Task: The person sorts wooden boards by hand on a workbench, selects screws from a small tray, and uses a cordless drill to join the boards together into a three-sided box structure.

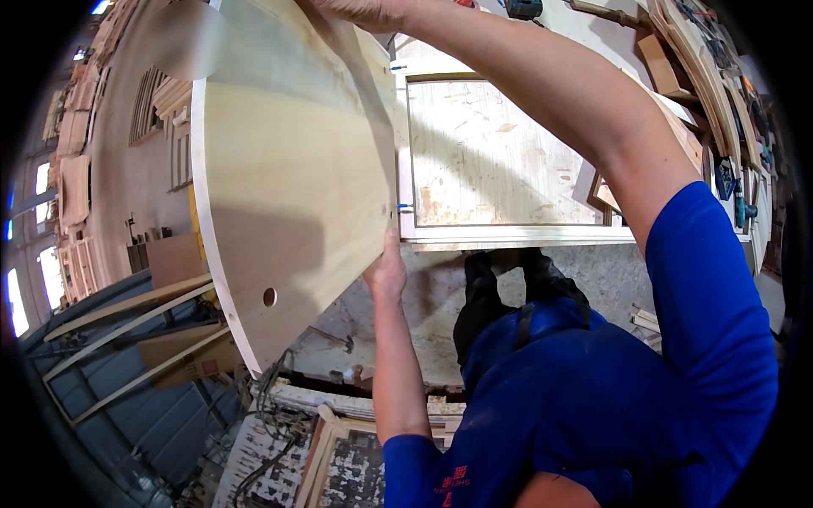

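Observation:
A large pale wooden panel (296,152) stands tilted on the left, with one round hole near its lower corner. My left hand (388,269) is closed on the panel's near right edge, thumb pointing up along it. At the top of the picture my right hand (364,12) grips the far part of the same panel; its fingertips are partly hidden. Beside the panel lies a white-edged wooden frame (525,233). A blue pin (406,206) sticks out of the frame's left side toward the panel, and another blue pin (399,68) shows farther up.
Wood strips (669,68) and tools lie along the right side of the work surface. A hammer (348,344) lies on the floor below the panel. Metal rails and a cardboard box (190,356) stand at lower left. Stacked boards (76,127) line the far left.

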A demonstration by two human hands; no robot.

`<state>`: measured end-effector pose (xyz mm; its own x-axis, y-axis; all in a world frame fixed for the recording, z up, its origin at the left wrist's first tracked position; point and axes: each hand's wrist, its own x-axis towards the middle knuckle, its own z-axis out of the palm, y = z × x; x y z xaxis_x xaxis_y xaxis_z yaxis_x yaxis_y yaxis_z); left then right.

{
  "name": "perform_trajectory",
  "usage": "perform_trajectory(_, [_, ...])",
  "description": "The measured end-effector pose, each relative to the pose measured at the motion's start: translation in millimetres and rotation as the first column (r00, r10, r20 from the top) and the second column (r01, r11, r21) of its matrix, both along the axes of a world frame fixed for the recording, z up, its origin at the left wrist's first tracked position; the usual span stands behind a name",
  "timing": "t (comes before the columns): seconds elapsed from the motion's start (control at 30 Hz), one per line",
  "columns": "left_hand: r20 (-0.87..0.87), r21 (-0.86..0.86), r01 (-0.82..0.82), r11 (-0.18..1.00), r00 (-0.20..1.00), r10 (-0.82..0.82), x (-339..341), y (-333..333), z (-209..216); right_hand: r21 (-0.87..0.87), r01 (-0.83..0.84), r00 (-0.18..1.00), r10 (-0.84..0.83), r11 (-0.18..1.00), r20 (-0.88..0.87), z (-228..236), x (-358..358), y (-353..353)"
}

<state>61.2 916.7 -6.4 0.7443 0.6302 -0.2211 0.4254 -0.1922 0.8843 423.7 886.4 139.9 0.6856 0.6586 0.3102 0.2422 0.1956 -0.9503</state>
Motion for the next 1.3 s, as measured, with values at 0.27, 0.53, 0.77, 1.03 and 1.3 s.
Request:
perform_trajectory(0.27, [0.026,0.043,-0.002,0.999,1.0,0.0,-5.6,3.0,-7.8,0.034,-0.052,0.998,0.051,0.998,0.027,-3.0,2.0,9.4])
perform_trajectory(0.53, [0.037,-0.022,0.002,1.0,0.999,-0.002,2.4,-1.8,-7.9,0.047,-0.051,0.999,0.05,0.998,0.017,-2.8,10.5,1.2])
perform_trajectory(0.77, [-0.171,0.081,0.059,0.995,0.984,-0.045,6.1,-0.7,-4.0,0.126,-0.001,0.998,0.009,0.992,-0.058,-19.4,21.0,2.5])
perform_trajectory(1.03, [-0.008,-0.037,0.065,0.997,0.998,-0.066,5.3,9.2,-27.2,0.101,0.186,0.969,-0.166,0.977,-0.182,-31.8,9.9,5.3])
perform_trajectory(1.3, [0.039,-0.177,0.044,0.983,0.999,-0.037,12.4,3.0,-0.6,0.068,0.147,0.914,-0.109,0.987,-0.391,-53.6,33.9,-10.2])
